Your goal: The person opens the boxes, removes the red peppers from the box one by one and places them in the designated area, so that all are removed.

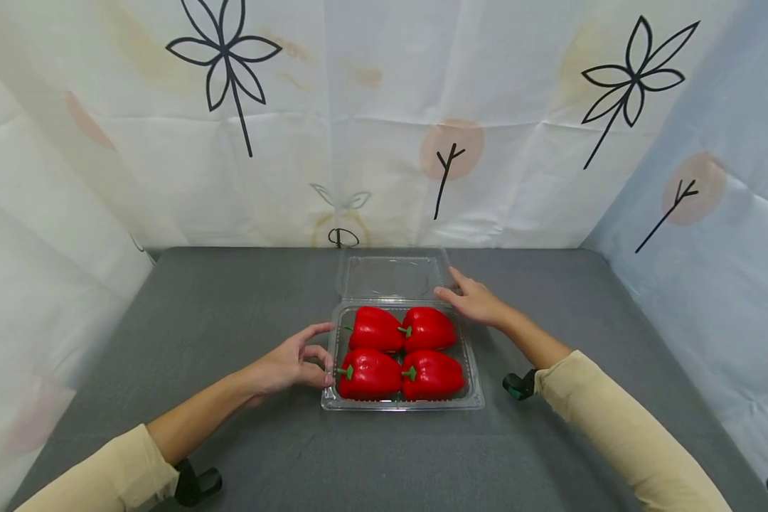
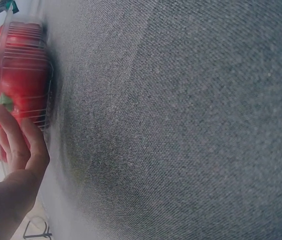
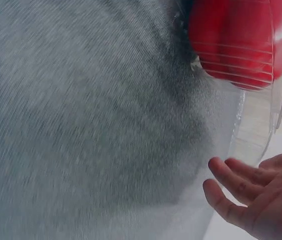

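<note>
A clear plastic clamshell container (image 1: 403, 406) lies on the grey table with its lid (image 1: 390, 279) folded back. Several red bell peppers (image 1: 370, 377) with green stems fill the base in two rows. My left hand (image 1: 294, 363) holds the container's left side; in the left wrist view its thumb is at the rim, and curled fingers (image 2: 18, 147) lie against the ribbed wall. At the lid's right edge is my right hand (image 1: 476, 302), thumb and forefinger apart. Its fingers (image 3: 235, 185) look loosely extended in the right wrist view; whether they touch the lid I cannot tell.
The grey cloth-covered table (image 1: 243, 299) stretches around the container. White printed fabric (image 1: 384, 142) hangs behind it and along both sides. Dark straps (image 1: 195, 483) sit at both sleeve cuffs.
</note>
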A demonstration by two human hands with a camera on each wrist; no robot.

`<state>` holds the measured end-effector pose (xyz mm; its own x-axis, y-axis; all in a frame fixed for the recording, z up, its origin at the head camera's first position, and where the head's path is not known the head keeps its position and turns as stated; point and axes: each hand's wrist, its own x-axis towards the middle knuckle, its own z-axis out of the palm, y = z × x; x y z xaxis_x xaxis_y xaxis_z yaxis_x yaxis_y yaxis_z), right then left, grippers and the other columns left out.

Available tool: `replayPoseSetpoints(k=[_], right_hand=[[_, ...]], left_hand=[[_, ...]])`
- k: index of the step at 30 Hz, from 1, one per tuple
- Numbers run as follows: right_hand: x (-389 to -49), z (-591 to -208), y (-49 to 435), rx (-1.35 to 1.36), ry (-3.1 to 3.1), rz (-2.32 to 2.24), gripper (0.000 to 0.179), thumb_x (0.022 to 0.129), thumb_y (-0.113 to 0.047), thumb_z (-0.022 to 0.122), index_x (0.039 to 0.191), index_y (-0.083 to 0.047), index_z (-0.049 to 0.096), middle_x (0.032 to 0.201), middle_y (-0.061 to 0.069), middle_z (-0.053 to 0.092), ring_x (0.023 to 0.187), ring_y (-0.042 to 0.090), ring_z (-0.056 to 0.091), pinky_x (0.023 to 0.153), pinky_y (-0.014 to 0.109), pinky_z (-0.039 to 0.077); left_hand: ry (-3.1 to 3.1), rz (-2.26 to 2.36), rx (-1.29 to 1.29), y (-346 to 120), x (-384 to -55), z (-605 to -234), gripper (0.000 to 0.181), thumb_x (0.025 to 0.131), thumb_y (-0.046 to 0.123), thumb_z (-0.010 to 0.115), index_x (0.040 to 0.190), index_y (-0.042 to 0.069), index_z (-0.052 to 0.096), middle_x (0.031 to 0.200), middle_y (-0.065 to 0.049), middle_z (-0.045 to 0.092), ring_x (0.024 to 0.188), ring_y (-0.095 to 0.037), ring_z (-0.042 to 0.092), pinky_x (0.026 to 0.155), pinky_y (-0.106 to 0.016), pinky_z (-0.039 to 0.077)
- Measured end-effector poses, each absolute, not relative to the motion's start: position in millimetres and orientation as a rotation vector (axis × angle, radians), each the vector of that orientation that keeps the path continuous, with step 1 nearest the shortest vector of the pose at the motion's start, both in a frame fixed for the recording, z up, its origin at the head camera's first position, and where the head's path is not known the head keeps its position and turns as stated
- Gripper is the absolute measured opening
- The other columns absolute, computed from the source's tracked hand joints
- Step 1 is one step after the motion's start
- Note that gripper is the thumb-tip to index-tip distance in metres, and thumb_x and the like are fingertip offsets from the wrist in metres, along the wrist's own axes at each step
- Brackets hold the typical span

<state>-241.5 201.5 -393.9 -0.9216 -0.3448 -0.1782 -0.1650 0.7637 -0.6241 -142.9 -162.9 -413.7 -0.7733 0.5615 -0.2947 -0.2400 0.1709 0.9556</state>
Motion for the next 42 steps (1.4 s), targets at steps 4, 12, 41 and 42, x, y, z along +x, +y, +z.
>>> replayPoseSetpoints(k=[4, 12, 41, 42], right_hand=[[-235, -387, 207, -0.445, 2.73, -0.86, 0.084, 0.1, -0.045, 0.052, 0.157, 0.003, 0.013, 0.157, 0.027, 0.027, 0.143, 0.044, 0.03, 0.111, 0.06, 0.028], [-210, -368, 211, -0.712, 2.742, -1.025, 0.083, 0.091, -0.035, 0.071, 0.156, -0.007, 0.028, 0.154, 0.016, 0.04, 0.138, 0.035, 0.041, 0.108, 0.059, 0.034], [-165, -368, 201, -1.122, 2.279, -0.961, 0.076, 0.078, -0.028, 0.086, 0.141, -0.004, 0.052, 0.126, 0.003, 0.062, 0.11, 0.019, 0.058, 0.093, 0.047, 0.051], [-165, -368, 199, -1.119, 2.283, -0.944, 0.075, 0.077, -0.028, 0.087, 0.14, -0.005, 0.054, 0.125, 0.002, 0.061, 0.108, 0.018, 0.057, 0.092, 0.044, 0.052]], left_hand=[[1.829, 1.673, 0.31, -163, -143, -414, 0.088, 0.087, 0.003, 0.071, 0.156, 0.006, 0.015, 0.094, -0.008, 0.061, 0.082, -0.02, 0.061, 0.083, -0.033, 0.053], [1.83, 1.677, 0.326, -164, -145, -414, 0.087, 0.088, 0.004, 0.071, 0.156, 0.006, 0.016, 0.095, -0.009, 0.062, 0.083, -0.02, 0.062, 0.084, -0.034, 0.053], [1.814, 1.662, 0.294, -163, -144, -414, 0.088, 0.088, 0.005, 0.071, 0.155, 0.006, 0.016, 0.097, -0.008, 0.062, 0.079, -0.019, 0.062, 0.082, -0.036, 0.053], [1.816, 1.66, 0.295, -163, -144, -414, 0.087, 0.088, 0.006, 0.071, 0.155, 0.006, 0.016, 0.097, -0.008, 0.061, 0.079, -0.019, 0.062, 0.082, -0.036, 0.053]])
